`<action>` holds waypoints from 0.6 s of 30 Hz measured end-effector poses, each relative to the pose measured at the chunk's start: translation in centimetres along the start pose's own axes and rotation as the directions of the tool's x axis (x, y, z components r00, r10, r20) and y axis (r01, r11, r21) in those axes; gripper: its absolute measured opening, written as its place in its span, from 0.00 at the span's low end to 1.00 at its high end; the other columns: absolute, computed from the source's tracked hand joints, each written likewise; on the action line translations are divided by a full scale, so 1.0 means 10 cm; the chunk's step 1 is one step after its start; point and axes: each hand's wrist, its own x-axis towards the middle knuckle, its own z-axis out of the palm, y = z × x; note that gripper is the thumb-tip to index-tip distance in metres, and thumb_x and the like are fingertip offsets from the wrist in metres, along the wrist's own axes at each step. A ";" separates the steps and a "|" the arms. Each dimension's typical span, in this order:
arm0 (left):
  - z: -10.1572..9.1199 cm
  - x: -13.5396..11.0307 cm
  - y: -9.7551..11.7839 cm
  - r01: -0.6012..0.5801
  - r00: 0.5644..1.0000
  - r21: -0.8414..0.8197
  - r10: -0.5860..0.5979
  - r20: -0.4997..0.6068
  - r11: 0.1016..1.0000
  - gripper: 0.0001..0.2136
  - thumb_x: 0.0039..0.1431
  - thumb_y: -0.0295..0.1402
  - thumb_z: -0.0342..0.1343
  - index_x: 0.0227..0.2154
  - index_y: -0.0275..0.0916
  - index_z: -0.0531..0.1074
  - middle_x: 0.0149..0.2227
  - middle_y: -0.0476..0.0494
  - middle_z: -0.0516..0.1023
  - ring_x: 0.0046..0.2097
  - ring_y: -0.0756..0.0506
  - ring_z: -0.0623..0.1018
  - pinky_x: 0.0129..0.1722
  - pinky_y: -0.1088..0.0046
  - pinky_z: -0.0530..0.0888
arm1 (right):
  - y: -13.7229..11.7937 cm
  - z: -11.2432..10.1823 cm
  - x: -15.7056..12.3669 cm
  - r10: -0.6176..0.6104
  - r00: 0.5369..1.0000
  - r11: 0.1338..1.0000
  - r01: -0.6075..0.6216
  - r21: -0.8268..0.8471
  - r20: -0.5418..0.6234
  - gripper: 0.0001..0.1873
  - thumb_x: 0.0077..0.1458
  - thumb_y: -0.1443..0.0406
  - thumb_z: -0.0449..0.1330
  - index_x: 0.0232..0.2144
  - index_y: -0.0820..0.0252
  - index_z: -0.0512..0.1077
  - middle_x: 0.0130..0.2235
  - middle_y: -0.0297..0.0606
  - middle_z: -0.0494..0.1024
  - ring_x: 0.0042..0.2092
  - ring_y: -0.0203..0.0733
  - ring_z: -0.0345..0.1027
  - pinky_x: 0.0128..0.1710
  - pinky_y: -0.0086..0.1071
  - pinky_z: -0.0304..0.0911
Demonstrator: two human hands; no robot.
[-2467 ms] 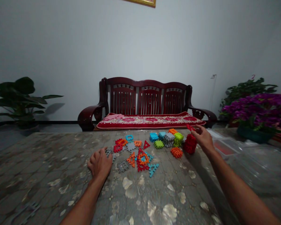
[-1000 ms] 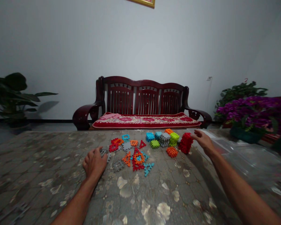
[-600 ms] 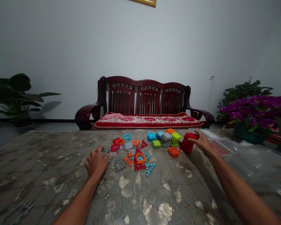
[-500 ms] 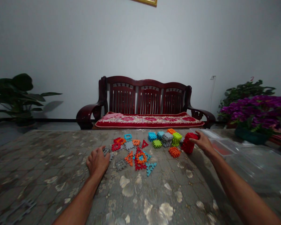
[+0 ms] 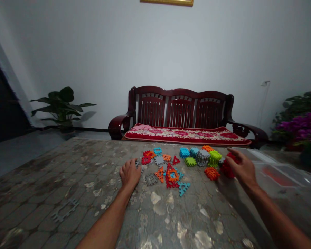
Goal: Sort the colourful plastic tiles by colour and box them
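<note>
My right hand [image 5: 242,168] is cupped over a red toothed block cube [image 5: 226,168] on the patterned table [image 5: 98,180], fingers wrapped round it. Just left of it lie an orange cube [image 5: 211,173], a green cube [image 5: 214,157], a grey cube [image 5: 202,157] and blue cubes [image 5: 184,152]. My left hand [image 5: 130,174] rests on the table with fingers curled beside a grey flat piece [image 5: 150,178]. Flat red, orange and blue toothed pieces [image 5: 171,173] are scattered between the hands.
Clear plastic containers [image 5: 277,169] stand at the table's right. A grey piece [image 5: 63,209] lies alone near the front left. Behind the table are a dark wooden bench [image 5: 181,117], a leafy plant [image 5: 63,107] on the left and purple flowers [image 5: 303,126] on the right.
The view has swung left, so everything sits further right in frame. My right hand has closed over the red cube from above. My left hand stays on the table.
</note>
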 end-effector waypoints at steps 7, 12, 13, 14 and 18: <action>-0.01 -0.01 0.00 -0.085 0.996 0.036 0.083 0.040 0.996 0.20 0.63 0.33 0.49 0.57 0.42 0.69 0.61 0.36 0.72 0.61 0.39 0.70 0.64 0.57 0.58 | -0.61 1.11 -0.99 -0.128 0.903 0.985 0.067 0.162 0.409 0.30 0.52 0.50 0.58 0.54 0.54 0.75 0.55 0.44 0.77 0.58 0.57 0.68 0.59 0.49 0.62; 0.02 -0.01 -0.01 -0.126 0.990 0.015 0.125 0.068 0.992 0.20 0.64 0.32 0.48 0.58 0.41 0.68 0.61 0.37 0.72 0.62 0.40 0.70 0.64 0.58 0.58 | -0.78 1.56 -1.23 -0.169 0.866 0.973 0.070 0.221 0.471 0.28 0.54 0.53 0.57 0.56 0.52 0.73 0.57 0.42 0.76 0.59 0.55 0.66 0.62 0.50 0.57; 0.03 0.00 -0.01 -0.138 0.988 0.006 0.137 0.071 0.990 0.20 0.64 0.32 0.48 0.58 0.41 0.68 0.61 0.37 0.72 0.62 0.40 0.69 0.64 0.59 0.58 | -0.82 1.62 -1.24 -0.182 0.864 0.965 0.065 0.255 0.469 0.28 0.54 0.53 0.57 0.56 0.52 0.72 0.57 0.42 0.75 0.60 0.55 0.65 0.63 0.50 0.57; 0.04 0.00 -0.02 -0.152 0.986 -0.004 0.152 0.072 0.988 0.20 0.64 0.32 0.48 0.59 0.40 0.68 0.61 0.37 0.72 0.62 0.40 0.69 0.64 0.59 0.59 | -0.86 1.66 -1.24 -0.181 0.866 0.957 0.046 0.287 0.466 0.29 0.54 0.52 0.57 0.56 0.53 0.72 0.58 0.43 0.75 0.60 0.55 0.65 0.63 0.50 0.57; 0.08 0.00 -0.04 -0.216 0.974 -0.065 0.220 0.057 0.974 0.21 0.63 0.29 0.48 0.59 0.41 0.67 0.61 0.38 0.72 0.63 0.42 0.69 0.65 0.60 0.59 | -0.96 1.73 -1.25 -0.080 0.899 0.920 -0.099 0.379 0.430 0.28 0.56 0.50 0.54 0.54 0.54 0.73 0.57 0.44 0.76 0.59 0.55 0.67 0.62 0.50 0.59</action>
